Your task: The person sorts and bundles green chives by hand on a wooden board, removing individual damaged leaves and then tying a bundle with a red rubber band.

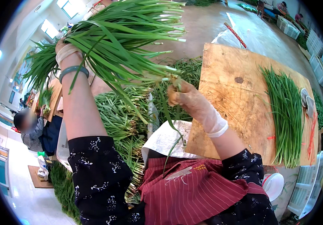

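My left hand (67,51), in a thin whitish glove with a bangle at the wrist, is closed around a large bunch of green garlic chives (112,41), raised at upper left. Their pale stem ends point right; the leaf tips hang left of the hand, and the bunch hides most of its fingers. My right hand (193,103), also gloved, pinches a few chive stems at the lower right of the bunch. A long loose leaf dangles below it. Under both arms lies a heap of chives (122,120), stem ends to the right.
At right a wooden board (229,112) carries a sorted row of chives (283,116), a pale glove or cloth (307,102) and red ties (312,138). A white bucket (273,186) and crates (306,187) stand below. Another person (32,129) handles chives at far left.
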`<move>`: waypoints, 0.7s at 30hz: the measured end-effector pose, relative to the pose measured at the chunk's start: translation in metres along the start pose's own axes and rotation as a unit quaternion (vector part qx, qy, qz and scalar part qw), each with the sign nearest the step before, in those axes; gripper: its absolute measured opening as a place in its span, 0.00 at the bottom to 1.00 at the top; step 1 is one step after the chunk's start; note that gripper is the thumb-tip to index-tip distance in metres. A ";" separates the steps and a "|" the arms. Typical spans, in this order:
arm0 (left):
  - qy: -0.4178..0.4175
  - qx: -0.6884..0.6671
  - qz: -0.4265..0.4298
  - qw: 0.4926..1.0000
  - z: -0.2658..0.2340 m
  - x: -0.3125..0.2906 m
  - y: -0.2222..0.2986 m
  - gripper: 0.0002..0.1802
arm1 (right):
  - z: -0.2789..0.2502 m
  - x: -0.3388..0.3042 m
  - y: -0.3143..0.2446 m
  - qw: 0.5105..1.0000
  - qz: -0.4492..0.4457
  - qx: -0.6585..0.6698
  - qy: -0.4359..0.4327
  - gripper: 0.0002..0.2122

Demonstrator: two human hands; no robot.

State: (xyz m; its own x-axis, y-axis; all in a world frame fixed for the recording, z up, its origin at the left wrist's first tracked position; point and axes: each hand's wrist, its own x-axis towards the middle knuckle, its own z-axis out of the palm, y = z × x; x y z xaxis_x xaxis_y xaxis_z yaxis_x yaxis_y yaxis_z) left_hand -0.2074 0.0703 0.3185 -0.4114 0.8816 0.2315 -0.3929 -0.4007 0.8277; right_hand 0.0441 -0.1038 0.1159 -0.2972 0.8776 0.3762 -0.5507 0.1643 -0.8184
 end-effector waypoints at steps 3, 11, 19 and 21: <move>0.010 -0.007 -0.033 0.999 0.000 0.015 -0.013 0.14 | 0.033 0.019 -0.011 0.987 0.027 0.138 0.081 0.12; 0.035 0.001 -0.057 0.998 -0.006 0.030 -0.028 0.11 | 0.015 0.019 0.002 0.989 0.057 0.103 0.086 0.09; 0.038 -0.011 -0.068 0.997 -0.019 0.042 -0.025 0.10 | -0.012 -0.026 -0.032 0.979 0.164 -0.114 -0.037 0.12; 0.047 0.059 -0.045 0.996 -0.025 0.041 -0.030 0.10 | -0.024 -0.045 -0.055 0.971 0.165 -0.169 0.047 0.13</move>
State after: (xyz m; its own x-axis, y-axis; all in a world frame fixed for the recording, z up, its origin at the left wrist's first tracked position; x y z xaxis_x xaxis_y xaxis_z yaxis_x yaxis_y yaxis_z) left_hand -0.2329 0.1127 0.2904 -0.4570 0.8827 0.1093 -0.3338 -0.2841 0.8988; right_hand 0.1070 -0.1412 0.1338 -0.3323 0.9423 0.0404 -0.1456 -0.0089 -0.9893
